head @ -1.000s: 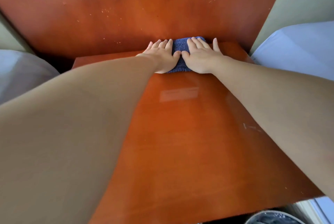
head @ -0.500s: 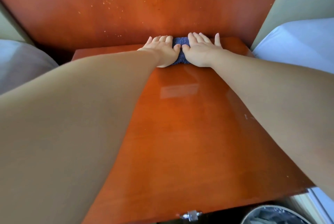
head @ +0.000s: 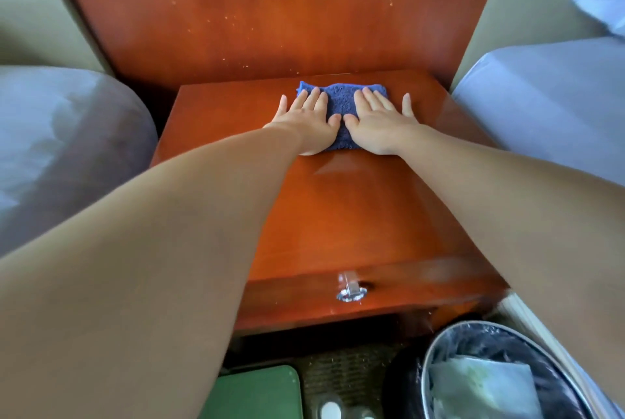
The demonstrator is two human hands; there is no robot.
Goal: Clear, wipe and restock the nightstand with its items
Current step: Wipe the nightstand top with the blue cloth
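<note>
A folded blue cloth (head: 340, 99) lies near the back of the glossy red-brown nightstand top (head: 355, 209). My left hand (head: 309, 124) presses flat on the cloth's left half, fingers spread. Beside it, thumbs almost touching, my right hand (head: 378, 124) presses flat on the right half. The cloth's far edge and a strip between the hands show; the rest is hidden under my palms. Nothing else stands on the nightstand top.
A wooden panel (head: 270, 13) rises behind the nightstand. Beds with pale sheets flank it left (head: 61, 134) and right (head: 541, 90). The drawer front has a metal knob (head: 351, 288). On the floor stand a lined waste bin (head: 436, 344) and a green object (head: 257, 391).
Both hands drew the cloth back a little from the rear edge after pushing it against the panel. The view pulled back, showing the drawer front, bin and floor.
</note>
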